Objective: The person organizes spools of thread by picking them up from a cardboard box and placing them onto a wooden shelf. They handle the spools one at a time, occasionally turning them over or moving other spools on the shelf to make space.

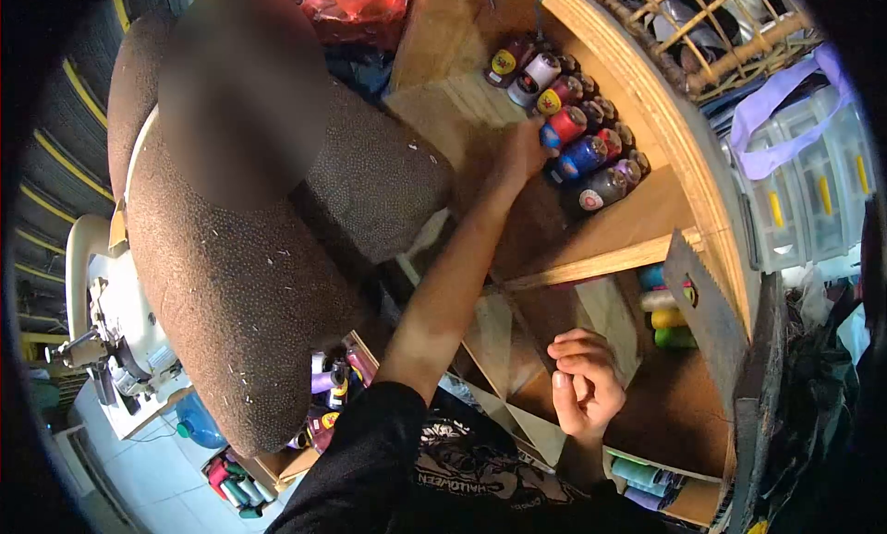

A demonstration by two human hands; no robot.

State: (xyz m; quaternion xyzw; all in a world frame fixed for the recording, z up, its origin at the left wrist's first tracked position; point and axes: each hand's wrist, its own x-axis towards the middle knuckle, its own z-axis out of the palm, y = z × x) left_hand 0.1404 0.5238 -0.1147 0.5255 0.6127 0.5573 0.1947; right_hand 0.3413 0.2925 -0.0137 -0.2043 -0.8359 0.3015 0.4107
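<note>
My left hand (533,149) reaches into the upper compartment of a wooden shelf, its fingers closed on a red thread spool (565,124) with a blue label. Around it stand a blue thread spool (582,155), a white thread spool (534,78), a dark grey thread spool (602,188) and several others packed in rows. Lower down, in front of the shelf's lower compartment, hovers my right hand (589,383). Its fingers are loosely curled, with a gap to the thumb and nothing visible in them.
Below the shelf divider (601,273), yellow and green spools (673,327) sit behind a saw blade (707,298). Clear plastic drawers (799,192) stand right. A brown dotted cloth-covered bulk (231,312) fills the left, beside a white sewing machine (125,331). More spools (337,386) lie in a low box.
</note>
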